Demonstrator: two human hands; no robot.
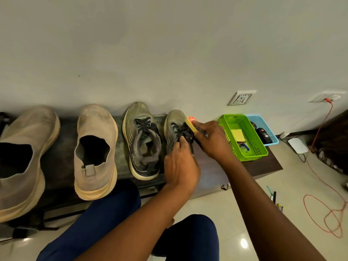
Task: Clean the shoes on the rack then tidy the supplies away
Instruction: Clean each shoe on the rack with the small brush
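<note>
Several shoes stand on a dark low rack point(60, 162) against the wall. Two beige slip-ons point(24, 147) point(95, 147) are at the left, and a grey-green laced sneaker point(140, 132) sits in the middle. My left hand point(180, 166) grips the heel and laces of the right-hand grey sneaker point(174, 121), covering most of it. My right hand point(212, 140) holds a yellow shoe brush with a red label point(191, 123) against that sneaker's right side.
A green plastic basket point(250, 155) with yellow cloth and small items stands on the rack's right end, a blue basket point(271, 132) with a dark bottle behind it. A wall socket point(241, 98), a white device point(297, 146) and a red cable point(329, 213) lie to the right. My knees are below.
</note>
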